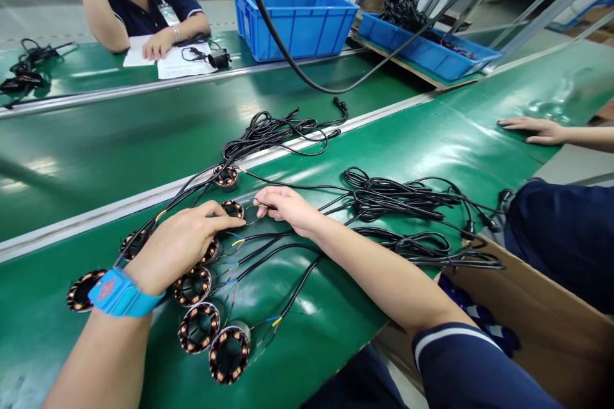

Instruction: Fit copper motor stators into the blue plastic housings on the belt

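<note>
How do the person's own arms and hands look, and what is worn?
The left hand and right hand wear no gloves. The left arm has a wide blue wristband with a red mark; its sleeve is not visible. The right arm has a short navy sleeve with a white stripe.

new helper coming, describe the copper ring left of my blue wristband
On the green table, find the left hand, then its blue wristband. The ring lies by the band's left edge, farther left than all the other rings.
</note>
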Tool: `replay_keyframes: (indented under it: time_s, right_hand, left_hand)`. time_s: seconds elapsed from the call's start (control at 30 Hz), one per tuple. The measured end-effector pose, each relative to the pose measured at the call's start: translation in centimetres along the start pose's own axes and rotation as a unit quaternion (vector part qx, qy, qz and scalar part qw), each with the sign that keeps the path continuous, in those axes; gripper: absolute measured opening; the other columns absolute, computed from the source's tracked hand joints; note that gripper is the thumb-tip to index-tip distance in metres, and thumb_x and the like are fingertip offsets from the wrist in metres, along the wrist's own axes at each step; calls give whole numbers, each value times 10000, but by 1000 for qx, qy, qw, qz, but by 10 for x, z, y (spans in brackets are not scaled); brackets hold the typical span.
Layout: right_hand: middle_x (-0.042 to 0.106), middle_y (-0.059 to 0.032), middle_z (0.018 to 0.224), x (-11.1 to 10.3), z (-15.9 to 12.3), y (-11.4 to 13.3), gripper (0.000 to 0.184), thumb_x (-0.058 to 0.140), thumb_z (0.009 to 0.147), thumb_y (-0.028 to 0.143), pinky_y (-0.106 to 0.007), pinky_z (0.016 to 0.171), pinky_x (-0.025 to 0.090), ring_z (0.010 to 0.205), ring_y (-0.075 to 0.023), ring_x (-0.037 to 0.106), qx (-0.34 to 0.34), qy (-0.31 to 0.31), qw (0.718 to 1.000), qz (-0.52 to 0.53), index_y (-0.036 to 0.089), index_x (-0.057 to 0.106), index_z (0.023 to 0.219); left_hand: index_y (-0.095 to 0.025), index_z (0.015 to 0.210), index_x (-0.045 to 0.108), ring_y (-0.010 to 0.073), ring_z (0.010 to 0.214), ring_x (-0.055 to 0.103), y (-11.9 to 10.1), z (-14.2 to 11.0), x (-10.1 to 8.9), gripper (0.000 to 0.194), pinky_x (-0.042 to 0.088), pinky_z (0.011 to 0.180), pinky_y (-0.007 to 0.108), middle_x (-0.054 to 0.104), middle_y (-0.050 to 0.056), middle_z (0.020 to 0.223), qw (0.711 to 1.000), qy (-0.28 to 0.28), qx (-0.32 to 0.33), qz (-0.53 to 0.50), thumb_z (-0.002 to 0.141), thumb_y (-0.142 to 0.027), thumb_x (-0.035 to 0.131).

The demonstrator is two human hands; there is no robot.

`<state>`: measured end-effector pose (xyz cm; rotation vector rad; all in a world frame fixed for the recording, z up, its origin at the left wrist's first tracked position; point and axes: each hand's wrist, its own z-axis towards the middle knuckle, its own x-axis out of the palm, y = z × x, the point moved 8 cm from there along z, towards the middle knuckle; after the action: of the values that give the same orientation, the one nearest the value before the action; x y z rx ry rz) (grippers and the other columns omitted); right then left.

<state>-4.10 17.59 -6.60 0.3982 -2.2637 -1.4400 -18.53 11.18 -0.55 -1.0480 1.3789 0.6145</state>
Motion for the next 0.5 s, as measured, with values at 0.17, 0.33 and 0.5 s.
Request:
replay_keyframes:
  time_s: [0.17,0.33,0.5]
  right_hand:
    - [683,-35,667,-3,1,4,129,585,844,202,-194,528,389,568,-99,553,-43,23,998,-51,144,673,769]
    - [721,-19,833,-25,-2,56,184,595,920,329,-270,786,524,799,-145,673,-311,-136,935,-107,176,688,877]
    - [723,12,937,-11,24,69,202,575,981,356,-250,854,484,869,-123,652,-347,-141,906,-196,189,687,977]
  left_hand:
    - [-404,1212,717,167,1004,690,7,-6,-4,529,541,880,309,679,-21,1210,996,-5,23,-81,914,-161,355]
    - [-248,1068,720,234,1047,687,21,4,-29,335,536,963,382,718,39,1141,985,-162,-55,-39,973,-268,399]
    - [-207,1240,593,324,1123,673,20,42,-22,296,536,945,452,700,99,1243,978,-143,-142,55,972,-288,497]
